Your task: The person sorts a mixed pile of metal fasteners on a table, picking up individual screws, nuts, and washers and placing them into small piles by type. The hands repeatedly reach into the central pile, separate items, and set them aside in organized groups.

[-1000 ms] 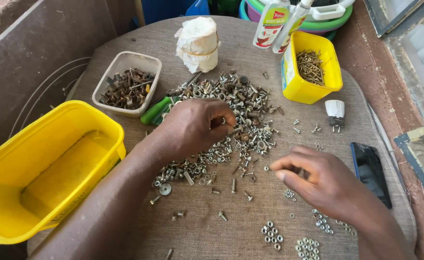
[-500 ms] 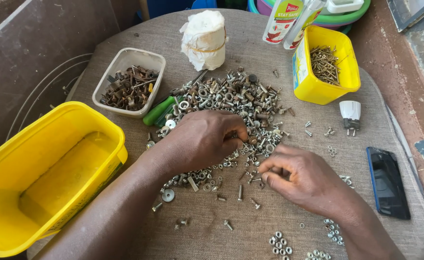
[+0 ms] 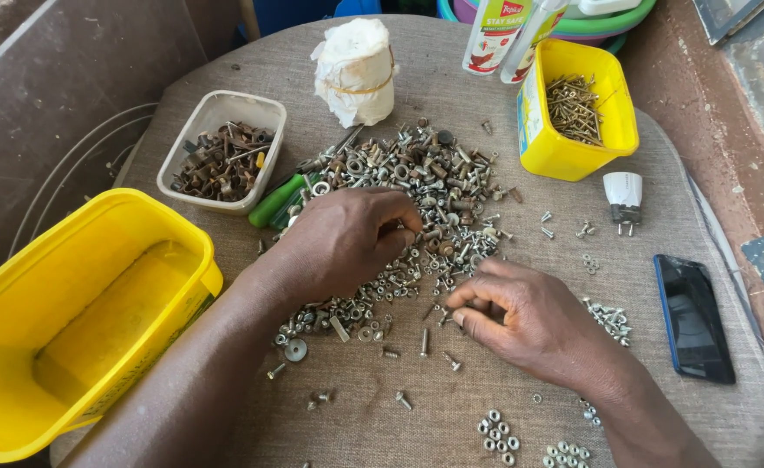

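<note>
Round table [image 3: 226, 61] with coarse brown cover fills the view; big yellow tub [image 3: 78, 321] at its left edge, smaller yellow box [image 3: 542, 143] of thin nails upper right, clear tray [image 3: 217, 108] of rusty bits upper left, black phone [image 3: 692, 316] right, white plug [image 3: 622, 195] above it. The pile of screws, nuts and washers [image 3: 425, 173] spreads across the middle. Left hand [image 3: 347, 238] lies curled on the pile's near edge, fingertips tucked into the hardware; whether it grips a piece cannot be told. Right hand [image 3: 521, 316] has moved leftward since a second ago, from the sorted nut clusters [image 3: 496, 431] in to the pile's lower edge, fingertips pinched together on something small, too tiny to identify. Left hand has barely shifted. Reads as picking continuing, right hand back for another piece.
</note>
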